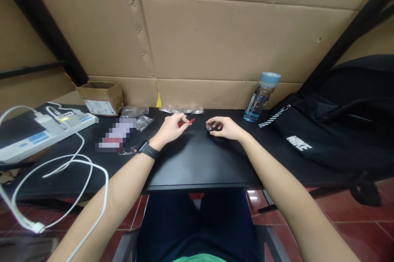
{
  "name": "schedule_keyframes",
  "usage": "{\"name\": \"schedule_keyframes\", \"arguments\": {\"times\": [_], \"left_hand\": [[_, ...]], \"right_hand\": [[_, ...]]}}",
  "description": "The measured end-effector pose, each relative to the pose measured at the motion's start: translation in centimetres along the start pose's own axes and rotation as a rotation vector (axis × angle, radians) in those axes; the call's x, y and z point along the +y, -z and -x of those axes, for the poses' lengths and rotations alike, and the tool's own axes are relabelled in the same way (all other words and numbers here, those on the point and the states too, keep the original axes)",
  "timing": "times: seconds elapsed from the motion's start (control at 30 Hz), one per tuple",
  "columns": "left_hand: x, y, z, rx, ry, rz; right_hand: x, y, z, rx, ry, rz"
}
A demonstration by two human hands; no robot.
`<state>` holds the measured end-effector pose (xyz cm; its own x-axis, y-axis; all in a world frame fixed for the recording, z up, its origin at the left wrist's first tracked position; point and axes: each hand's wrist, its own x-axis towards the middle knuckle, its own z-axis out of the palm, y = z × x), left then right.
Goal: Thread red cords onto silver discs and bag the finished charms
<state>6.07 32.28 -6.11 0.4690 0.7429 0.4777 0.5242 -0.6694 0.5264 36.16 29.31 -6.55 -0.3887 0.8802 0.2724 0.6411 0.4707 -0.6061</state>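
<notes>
Green garment (pixel 201 258) seen below desk edge (pixel 203 187); past edge, open room, then one thin red item (pixel 191 122) pinched by left hand (pixel 172 127), one small round item (pixel 209 127) held by half-curled right hand (pixel 227 128)

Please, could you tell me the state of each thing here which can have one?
Left hand: closed on a red cord.
Right hand: curled around a small round object.
Water bottle: lid on.
Cardboard box: open at the top.
Power strip: adapters plugged in.
White cable: loosely looped.
Black bag: zipped or not, I cannot tell.
</notes>
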Motion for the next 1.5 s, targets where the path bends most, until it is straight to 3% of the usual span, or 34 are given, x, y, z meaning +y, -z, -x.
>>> {"name": "schedule_keyframes", "arguments": {"times": [0.17,0.43,0.7,1.13,1.5], "left_hand": [[0.5,-0.1,0.0,0.016,0.010,0.106],[1.1,-0.4,0.2,0.099,0.017,0.074],[0.7,-0.7,0.1,-0.013,0.081,0.037],[1.6,-0.8,0.4,-0.030,0.010,0.044],[2.7,-1.0,0.6,0.000,-0.107,-0.067]], "right_hand": [[-0.6,-0.9,-0.2,0.026,0.013,-0.141],[-1.5,-2.2,-0.6,0.049,-0.071,-0.483],[-1.4,-2.4,-0.5,0.030,-0.087,-0.503],[-1.4,-2.6,-0.5,0.024,-0.081,-0.519],[-2.7,-3.1,-0.4,0.049,-0.076,-0.680]]}}
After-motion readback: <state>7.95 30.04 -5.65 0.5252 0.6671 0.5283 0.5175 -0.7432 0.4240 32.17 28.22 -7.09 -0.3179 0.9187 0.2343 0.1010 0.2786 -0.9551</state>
